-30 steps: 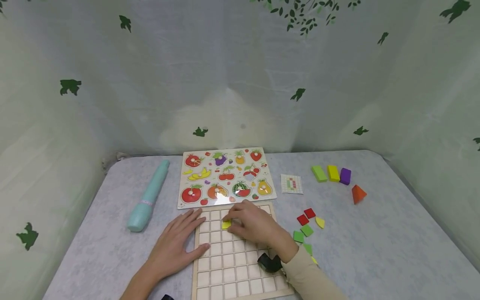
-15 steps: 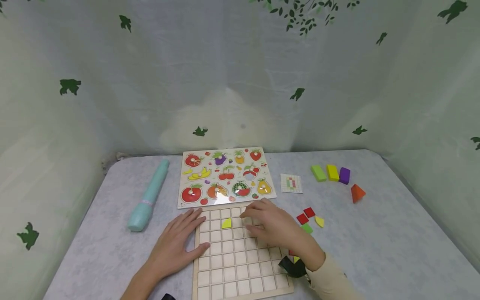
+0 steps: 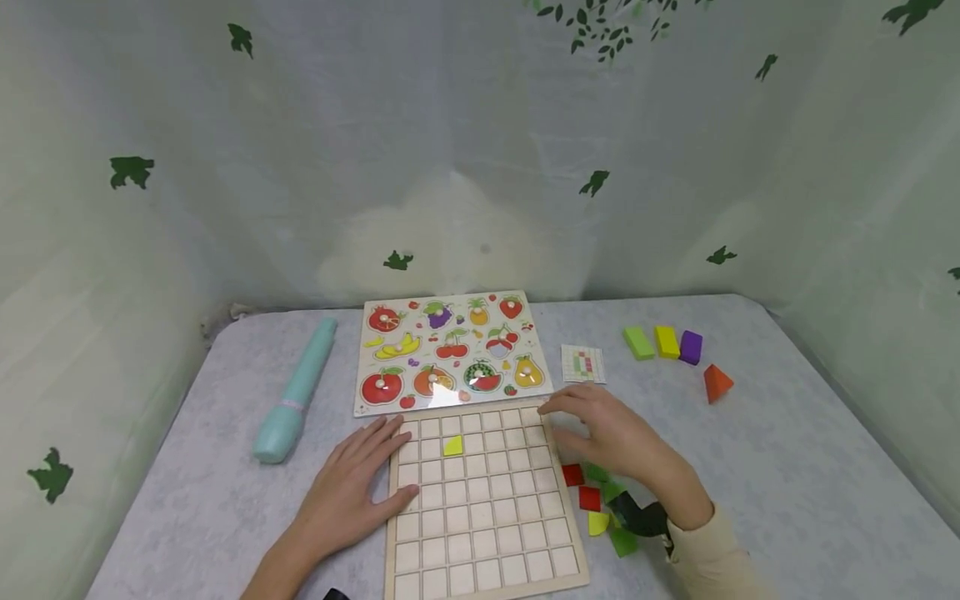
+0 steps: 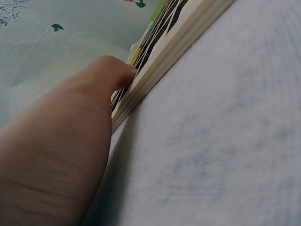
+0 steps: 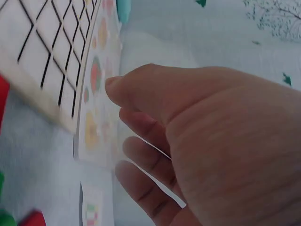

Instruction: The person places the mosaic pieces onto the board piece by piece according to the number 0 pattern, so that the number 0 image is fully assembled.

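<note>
A wooden grid board (image 3: 480, 515) lies flat on the table, with one yellow tile (image 3: 453, 446) in a cell near its upper left. My left hand (image 3: 348, 492) rests on the board's left edge, fingers spread and straight, and the thumb lies over the rim in the left wrist view. Above the board's right edge hovers my right hand (image 3: 611, 429), its fingers loosely bent and nothing between them. Just below it, beside the board, lie loose tiles: red (image 3: 589, 498), green (image 3: 623, 542) and yellow (image 3: 597, 523). The right hand and wrist cover part of this group.
A fruit puzzle board (image 3: 420, 402) lies beyond the grid board. Right of it is a small pattern card (image 3: 582, 364). Farther right are green (image 3: 638, 342), yellow (image 3: 667, 342) and purple blocks (image 3: 691, 347) and an orange pyramid (image 3: 717, 383). A folded teal umbrella-like object (image 3: 292, 404) lies left.
My right hand has let go of the yellow tile, which stays in its cell, and has moved right to the board's edge above the loose tiles. The left hand has stayed put.
</note>
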### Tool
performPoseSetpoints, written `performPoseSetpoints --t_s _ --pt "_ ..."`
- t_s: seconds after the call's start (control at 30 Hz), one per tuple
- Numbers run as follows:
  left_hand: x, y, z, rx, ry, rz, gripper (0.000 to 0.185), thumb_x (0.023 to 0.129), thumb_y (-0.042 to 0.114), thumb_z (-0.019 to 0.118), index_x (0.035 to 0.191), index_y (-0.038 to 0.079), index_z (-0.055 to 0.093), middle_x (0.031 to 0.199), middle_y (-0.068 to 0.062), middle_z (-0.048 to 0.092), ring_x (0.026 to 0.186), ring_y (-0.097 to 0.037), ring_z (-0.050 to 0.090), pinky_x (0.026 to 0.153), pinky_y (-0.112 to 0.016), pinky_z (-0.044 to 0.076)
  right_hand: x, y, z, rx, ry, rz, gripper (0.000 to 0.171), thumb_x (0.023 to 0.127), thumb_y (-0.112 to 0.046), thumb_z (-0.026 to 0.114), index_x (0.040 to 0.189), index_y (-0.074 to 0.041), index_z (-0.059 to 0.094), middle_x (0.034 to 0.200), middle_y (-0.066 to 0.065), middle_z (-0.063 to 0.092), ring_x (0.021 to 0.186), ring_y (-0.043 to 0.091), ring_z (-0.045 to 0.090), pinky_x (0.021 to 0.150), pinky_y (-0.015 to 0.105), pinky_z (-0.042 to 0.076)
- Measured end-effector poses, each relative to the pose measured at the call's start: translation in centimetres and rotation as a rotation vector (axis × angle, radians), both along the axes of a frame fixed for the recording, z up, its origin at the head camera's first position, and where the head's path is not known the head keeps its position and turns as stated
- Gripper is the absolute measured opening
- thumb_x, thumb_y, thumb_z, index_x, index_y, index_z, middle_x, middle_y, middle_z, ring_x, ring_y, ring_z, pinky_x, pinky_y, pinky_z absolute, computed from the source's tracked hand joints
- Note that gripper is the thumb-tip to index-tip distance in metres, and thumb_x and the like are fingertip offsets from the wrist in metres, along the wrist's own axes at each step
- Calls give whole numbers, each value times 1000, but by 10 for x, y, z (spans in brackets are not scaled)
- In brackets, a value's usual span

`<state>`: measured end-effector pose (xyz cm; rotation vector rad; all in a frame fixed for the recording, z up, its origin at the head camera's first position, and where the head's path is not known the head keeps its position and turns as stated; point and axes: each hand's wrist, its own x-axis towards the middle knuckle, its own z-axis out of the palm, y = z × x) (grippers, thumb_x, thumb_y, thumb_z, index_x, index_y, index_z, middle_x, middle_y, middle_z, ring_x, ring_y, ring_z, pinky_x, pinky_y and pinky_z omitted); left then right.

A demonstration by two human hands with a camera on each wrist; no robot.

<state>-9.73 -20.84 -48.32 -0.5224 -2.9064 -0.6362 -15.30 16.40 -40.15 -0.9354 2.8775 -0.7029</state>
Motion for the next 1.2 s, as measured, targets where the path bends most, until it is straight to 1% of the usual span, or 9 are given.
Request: performPoseSetpoints --t_s 0.2,0.33,0.43,0.6,0.67,0.8,0.93,1.07,1.2 --pt "1 0 0 6 5 1 75 88 61 72 148 20 57 164 1 42 153 -29 34 120 -57 32 -11 26 -4 69 -68 -60 28 91 -10 78 118 -11 74 120 2 72 107 24 60 86 39 58" --pt "0 0 0 4 7 -3 74 88 61 72 148 20 57 164 1 42 153 -29 34 121 -56 31 -16 41 -9 90 -152 -113 27 90 -4 76 117 -10 74 115 3 72 97 21 58 84 37 56" --pt "0 0 0 3 3 -2 75 87 61 72 148 20 58 164 1 42 153 -29 34 121 -57 31 -18 48 -12 86 -217 -122 27 88 -2 76 114 -10 75 108 1 72 92 18 57 83 35 57" --pt "0 0 1 2 -3 -1 75 87 61 72 148 20 58 163 1 42 153 -29 34 120 -57 31 -17 52 -13 70 -319 -131 29 87 4 74 112 -11 75 106 -2 70 91 17 56 84 35 57" --pt "0 0 1 2 -2 0 74 87 60 73 148 20 58 163 1 42 152 -28 34 120 -57 31 -17 53 -13 70 -324 -122 30 86 5 72 111 -12 75 107 -2 69 92 17 56 85 36 57" --pt "0 0 1 2 -1 0 74 87 60 73 148 20 58 164 1 42 153 -28 34 120 -57 31 -17 54 -14 74 -280 -98 26 87 2 74 109 -12 75 104 -3 69 91 15 56 83 34 57" --pt "0 0 1 3 0 0 75 87 59 73 148 19 57 164 0 42 152 -29 34 120 -57 31 -19 53 -16 71 -258 -99 23 88 -4 77 111 -11 75 97 -5 67 86 13 55 76 29 55" --pt "0 0 1 7 0 2 75 87 58 74 148 19 57 164 0 42 152 -29 34 120 -57 30 -20 50 -17 70 -257 -130 23 89 -9 79 112 -12 73 92 -6 63 81 12 54 70 25 52" --pt "0 0 1 9 -1 1 75 86 57 75 148 19 57 163 0 42 152 -29 34 120 -57 31 -19 42 -19 45 -206 -126 23 89 -10 78 111 -13 73 94 -6 65 84 13 56 72 26 53"
